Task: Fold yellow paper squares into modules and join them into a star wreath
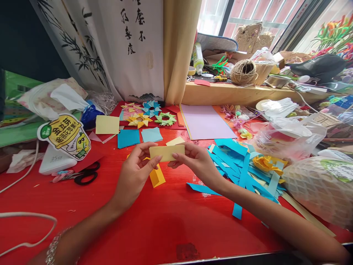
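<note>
A pale yellow paper (167, 152), folded into a narrow rectangle, is held level above the red table. My left hand (139, 162) pinches its left end between thumb and fingers. At the right end, the thumb and fingers of my right hand (193, 156) close on the same paper. Below and behind the hands lies a folded orange-yellow paper (157, 177), partly hidden by my left hand. Another pale yellow piece (175, 141) lies just beyond the held paper. Farther back are squares of blue paper (128, 138), light blue paper (152, 134) and pale yellow paper (107, 124).
Folded paper star rings (138, 119) lie at the back beside lilac sheets (208, 121). Blue paper strips (242, 173) are heaped on the right, near a net-wrapped round object (317, 187). Black-handled scissors (86, 173) and a white cable (30, 214) lie on the left.
</note>
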`<state>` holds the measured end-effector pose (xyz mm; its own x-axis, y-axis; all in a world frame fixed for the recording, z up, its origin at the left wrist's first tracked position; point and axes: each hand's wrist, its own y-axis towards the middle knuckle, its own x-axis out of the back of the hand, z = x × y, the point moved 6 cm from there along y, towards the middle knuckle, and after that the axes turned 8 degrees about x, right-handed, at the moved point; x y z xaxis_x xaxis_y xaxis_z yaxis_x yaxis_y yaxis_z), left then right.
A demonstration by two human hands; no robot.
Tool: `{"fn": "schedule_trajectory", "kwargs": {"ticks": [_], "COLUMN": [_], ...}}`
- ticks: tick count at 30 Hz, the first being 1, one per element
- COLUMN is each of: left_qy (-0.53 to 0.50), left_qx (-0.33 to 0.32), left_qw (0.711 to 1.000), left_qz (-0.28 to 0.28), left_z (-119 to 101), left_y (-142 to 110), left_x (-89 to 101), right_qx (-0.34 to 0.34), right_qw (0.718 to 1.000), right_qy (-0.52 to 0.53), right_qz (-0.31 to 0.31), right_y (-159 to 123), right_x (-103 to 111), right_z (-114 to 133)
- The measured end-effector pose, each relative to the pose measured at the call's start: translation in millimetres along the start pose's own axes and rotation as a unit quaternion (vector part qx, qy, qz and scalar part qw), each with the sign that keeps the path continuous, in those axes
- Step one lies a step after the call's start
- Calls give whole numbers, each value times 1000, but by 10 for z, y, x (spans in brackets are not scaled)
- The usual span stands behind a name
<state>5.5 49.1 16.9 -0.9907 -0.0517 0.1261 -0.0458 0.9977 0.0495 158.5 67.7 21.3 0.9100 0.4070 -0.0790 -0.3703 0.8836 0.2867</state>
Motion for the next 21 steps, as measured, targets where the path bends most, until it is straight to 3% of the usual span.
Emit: {"fn": "schedule_trajectory", "kwargs": {"ticks": [21], "left_qy": [12], "left_qx": [10], "left_qw": [1000], "left_qz": [6], "left_z": [59], "left_y": [2], "left_x": [-23], "right_qx": [-18], "right_qw": [1000], "right_qy": [-6], "right_qz": [-22], "right_y": [-5], "right_x": [16], "right_z": [-49]}}
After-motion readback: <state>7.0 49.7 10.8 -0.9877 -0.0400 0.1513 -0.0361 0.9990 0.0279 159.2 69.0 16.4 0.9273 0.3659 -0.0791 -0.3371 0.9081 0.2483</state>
